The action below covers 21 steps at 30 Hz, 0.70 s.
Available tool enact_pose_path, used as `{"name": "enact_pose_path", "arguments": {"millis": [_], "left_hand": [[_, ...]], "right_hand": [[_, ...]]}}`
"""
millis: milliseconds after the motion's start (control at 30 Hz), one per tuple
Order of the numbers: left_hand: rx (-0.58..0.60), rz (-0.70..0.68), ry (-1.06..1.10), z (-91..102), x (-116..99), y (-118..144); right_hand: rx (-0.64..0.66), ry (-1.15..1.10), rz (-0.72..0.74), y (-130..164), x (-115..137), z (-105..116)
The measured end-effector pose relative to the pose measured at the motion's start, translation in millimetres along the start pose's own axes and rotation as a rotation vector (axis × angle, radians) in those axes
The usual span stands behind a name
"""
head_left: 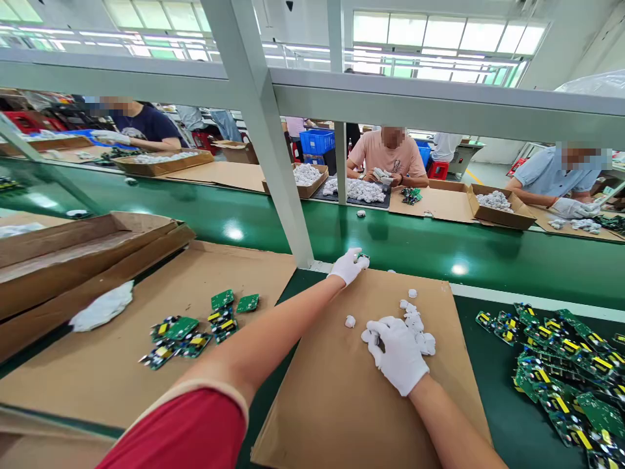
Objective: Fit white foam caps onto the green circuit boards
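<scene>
Both of my hands wear white gloves. My left hand (347,267) reaches forward to the green belt's near edge, its fingers closed around a small white piece with a green circuit board (362,257) showing. Over the brown cardboard sheet (342,404), my right hand (398,357) is curled, thumb and fingers drawn together beside a small heap of white plastic parts (415,322). Whatever the right fingers hold blends into the glove. One loose white part (350,322) lies left of that hand, another (413,293) beyond the heap.
A large pile of circuit boards (561,365) lies at right; a smaller group (180,335) lies left. Cardboard trays (88,260) stand far left. A metal post (273,143) rises before me. Across the green belt (410,247), several people work beside boxes of white parts.
</scene>
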State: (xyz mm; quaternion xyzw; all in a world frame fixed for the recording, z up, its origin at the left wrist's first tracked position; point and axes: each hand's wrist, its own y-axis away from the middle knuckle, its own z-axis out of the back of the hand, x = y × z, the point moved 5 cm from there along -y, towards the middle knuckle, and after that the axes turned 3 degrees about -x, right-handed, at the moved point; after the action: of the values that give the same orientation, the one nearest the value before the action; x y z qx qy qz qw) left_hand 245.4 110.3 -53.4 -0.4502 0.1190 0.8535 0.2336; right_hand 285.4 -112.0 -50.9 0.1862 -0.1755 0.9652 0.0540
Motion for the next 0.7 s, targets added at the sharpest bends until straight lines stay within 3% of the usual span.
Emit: {"name": "enact_pose_path", "arguments": {"millis": [200,300,433,500,567,700], "left_hand": [[-0.092,-0.045,-0.299,8.3,4.3,-13.1],[-0.063,-0.144,-0.366,10.0,-0.8,1.8],[0.043,-0.274,-0.414,20.7,0.2,46.5],[0.089,-0.296,-0.443,35.3,7.5,72.2],[0.097,-0.279,-0.487,58.5,19.1,93.0],[0.002,-0.151,-0.616,125.6,52.0,113.2]], "right_hand": [[-0.129,0.172,-0.067,3.1,-11.4,14.2],[-0.020,0.289,-0.018,3.4,-10.6,9.0],[0.180,0.214,0.214,7.5,14.3,-1.2],[0.222,0.056,0.264,10.1,23.6,-2.1],[0.200,-0.147,0.221,10.5,23.3,0.9],[0.003,-0.405,0.028,8.3,1.4,11.6]]}}
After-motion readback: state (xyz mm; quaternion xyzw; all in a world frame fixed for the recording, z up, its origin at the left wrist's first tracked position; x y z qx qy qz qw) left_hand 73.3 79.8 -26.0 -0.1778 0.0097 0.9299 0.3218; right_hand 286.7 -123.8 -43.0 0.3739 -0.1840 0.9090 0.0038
